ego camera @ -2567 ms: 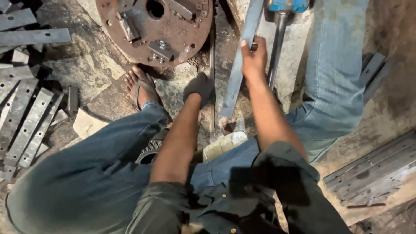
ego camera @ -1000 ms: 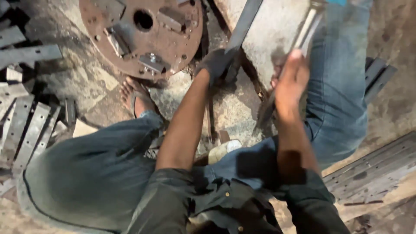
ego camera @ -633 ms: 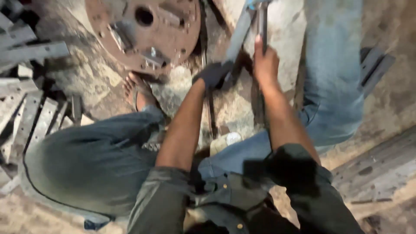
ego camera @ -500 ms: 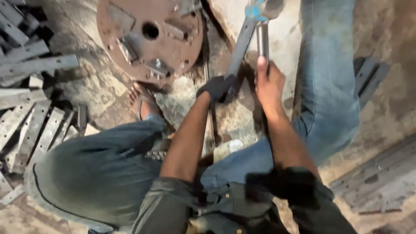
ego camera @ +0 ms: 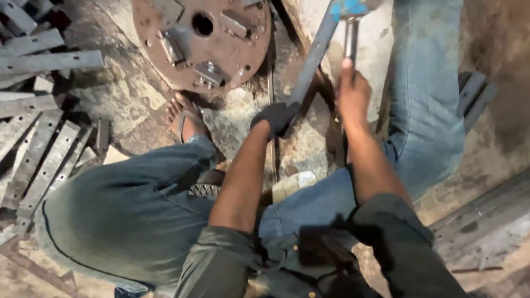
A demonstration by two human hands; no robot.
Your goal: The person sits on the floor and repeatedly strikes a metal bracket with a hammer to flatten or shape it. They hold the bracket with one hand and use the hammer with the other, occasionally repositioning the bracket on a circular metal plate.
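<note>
My left hand (ego camera: pixel 274 117) wears a dark glove and grips the near end of a long flat steel bar (ego camera: pixel 314 55) that slants up to the right onto a pale stone block. My right hand (ego camera: pixel 351 94), bare, is shut on the metal handle of a hammer (ego camera: pixel 349 22) with a blue head. The hammer head rests at the top of the frame, on or just above the far end of the bar. I am seated with both jeans-clad knees spread and a bare foot (ego camera: pixel 185 117) in a sandal on the ground.
A rusty round steel plate (ego camera: pixel 201 41) with a centre hole and welded lugs lies beyond my foot. Several flat steel strips (ego camera: pixel 38 138) are piled at the left. More steel sections (ego camera: pixel 486 215) lie at the lower right. The floor is rough concrete.
My right hand swung the hammer from a raised position at the right down onto the far end of the bar. My left hand moved from the ground onto the bar and stayed there.
</note>
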